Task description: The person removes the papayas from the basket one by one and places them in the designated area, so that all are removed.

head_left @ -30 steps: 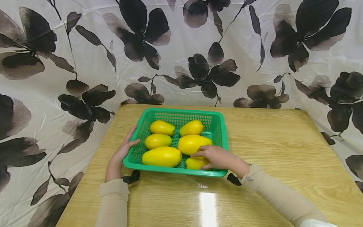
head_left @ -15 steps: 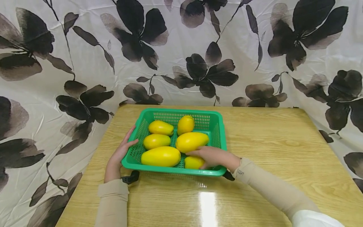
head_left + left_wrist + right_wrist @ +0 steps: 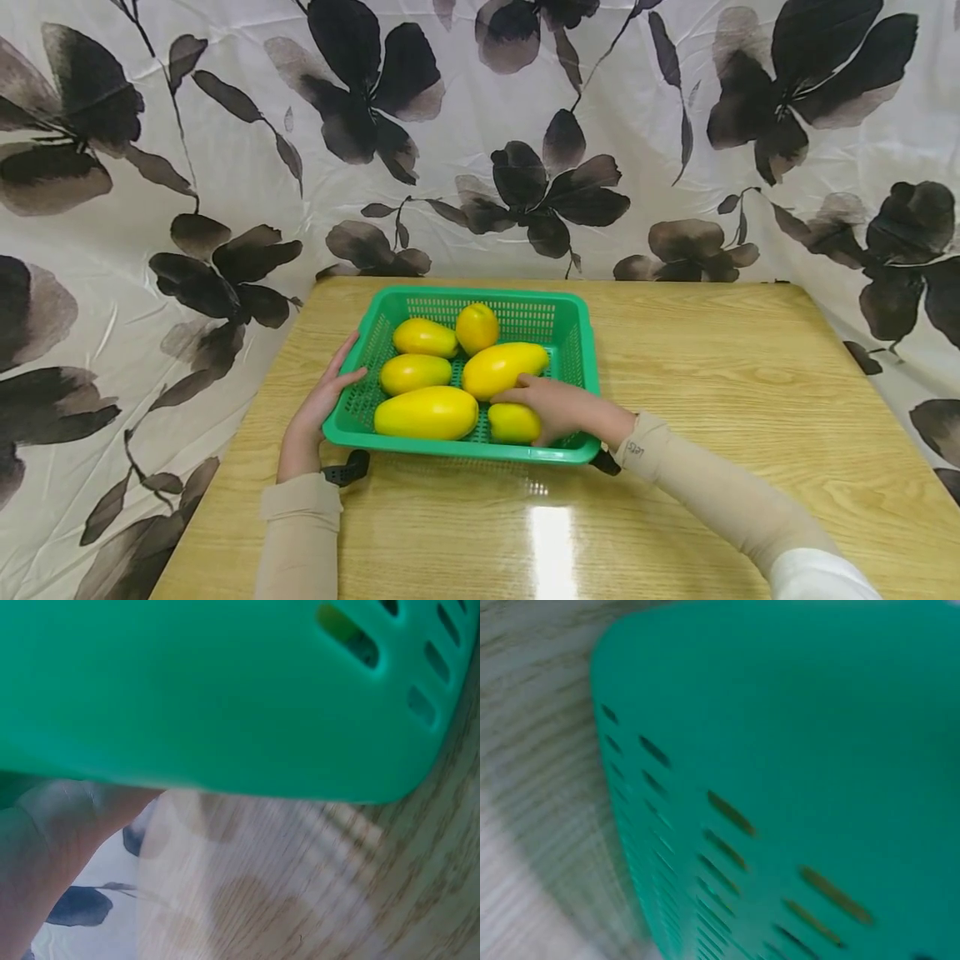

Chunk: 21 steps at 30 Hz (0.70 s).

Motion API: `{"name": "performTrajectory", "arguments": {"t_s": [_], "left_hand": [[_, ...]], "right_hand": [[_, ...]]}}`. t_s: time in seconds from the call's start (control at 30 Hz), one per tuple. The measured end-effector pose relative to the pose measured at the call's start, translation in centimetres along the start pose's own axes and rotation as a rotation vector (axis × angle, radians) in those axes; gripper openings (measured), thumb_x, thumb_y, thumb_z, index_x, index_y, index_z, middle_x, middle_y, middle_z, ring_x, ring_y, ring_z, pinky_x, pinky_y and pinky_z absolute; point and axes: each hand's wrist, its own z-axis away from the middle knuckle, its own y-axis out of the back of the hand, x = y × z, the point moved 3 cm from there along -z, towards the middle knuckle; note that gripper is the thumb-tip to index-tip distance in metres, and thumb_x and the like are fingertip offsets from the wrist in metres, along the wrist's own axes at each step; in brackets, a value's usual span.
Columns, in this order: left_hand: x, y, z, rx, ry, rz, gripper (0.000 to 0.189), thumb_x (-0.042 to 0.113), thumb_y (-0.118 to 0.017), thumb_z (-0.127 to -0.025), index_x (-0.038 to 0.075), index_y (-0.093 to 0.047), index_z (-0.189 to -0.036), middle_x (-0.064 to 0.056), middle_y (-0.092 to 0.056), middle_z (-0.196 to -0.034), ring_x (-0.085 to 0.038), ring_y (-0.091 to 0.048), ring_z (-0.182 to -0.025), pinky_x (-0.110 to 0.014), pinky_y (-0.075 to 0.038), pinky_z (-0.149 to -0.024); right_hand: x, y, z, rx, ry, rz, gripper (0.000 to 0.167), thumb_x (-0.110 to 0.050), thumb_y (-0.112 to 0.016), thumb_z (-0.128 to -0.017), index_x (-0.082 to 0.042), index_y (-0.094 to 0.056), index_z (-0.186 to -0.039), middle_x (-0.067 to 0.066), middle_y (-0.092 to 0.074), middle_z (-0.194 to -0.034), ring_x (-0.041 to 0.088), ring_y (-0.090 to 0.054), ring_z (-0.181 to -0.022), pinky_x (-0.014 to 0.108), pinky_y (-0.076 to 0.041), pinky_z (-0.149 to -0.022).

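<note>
Several yellow papayas lie in a green plastic basket [image 3: 420, 450] in the head view. My right hand [image 3: 566, 410] reaches over the basket's near right corner and grips a small papaya [image 3: 513, 423], thumb on its near side and fingers across its far side. Right at those fingers lies a larger papaya [image 3: 504, 371]. My left hand [image 3: 324, 402] holds the basket's left side, thumb over the rim and fingers along the outer wall. In the left wrist view the basket wall [image 3: 195, 697] hides most of that hand. The right wrist view shows only basket wall [image 3: 795, 735] and tabletop.
Three papayas line the basket's left half, the long one [image 3: 426, 413] nearest the front rim. Another papaya [image 3: 477, 329] stands at the back middle. The basket sits on a wooden table [image 3: 712, 375], with a floral cloth [image 3: 450, 167] hanging behind.
The back right papaya has turned and shifted left to the middle. The large papaya beside my right hand has tilted and moved slightly back and left. My left hand stays on the basket.
</note>
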Motion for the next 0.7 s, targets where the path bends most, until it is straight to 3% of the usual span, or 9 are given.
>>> {"name": "performTrajectory", "arguments": {"t_s": [0.13, 0.3, 0.7], "left_hand": [[0.1, -0.1, 0.0, 0.0, -0.003, -0.012, 0.064, 0.022, -0.041, -0.098, 0.037, -0.002, -0.147, -0.004, 0.01, -0.152, -0.037, -0.025, -0.126, -0.038, -0.042, -0.088], [0.1, 0.0, 0.0, 0.005, -0.004, -0.007, 0.064, 0.022, -0.041, -0.098, 0.038, -0.003, -0.147, -0.002, 0.01, -0.152, -0.037, -0.024, -0.127, -0.039, -0.042, -0.089], [-0.1, 0.1, -0.1, 0.002, -0.005, -0.02, 0.064, 0.02, -0.041, -0.097, 0.037, -0.003, -0.147, -0.002, 0.012, -0.152, -0.038, -0.022, -0.128, -0.044, -0.039, -0.091]], "right_hand": [[-0.2, 1.0, 0.7, 0.074, 0.039, -0.017, 0.079, -0.019, -0.081, -0.061, -0.021, -0.048, -0.133, 0.009, -0.048, -0.113, 0.019, -0.049, -0.089, 0.034, -0.046, -0.077], [-0.2, 2.1, 1.5, 0.139, 0.077, -0.049, 0.077, -0.024, -0.08, -0.062, -0.022, -0.048, -0.132, 0.008, -0.047, -0.113, 0.018, -0.048, -0.088, 0.033, -0.045, -0.074], [-0.4, 4.1, 3.7, 0.275, 0.122, -0.118, 0.076, -0.035, -0.079, -0.065, -0.019, -0.049, -0.133, 0.007, -0.055, -0.122, 0.025, -0.048, -0.11, 0.043, -0.041, -0.089]]}}
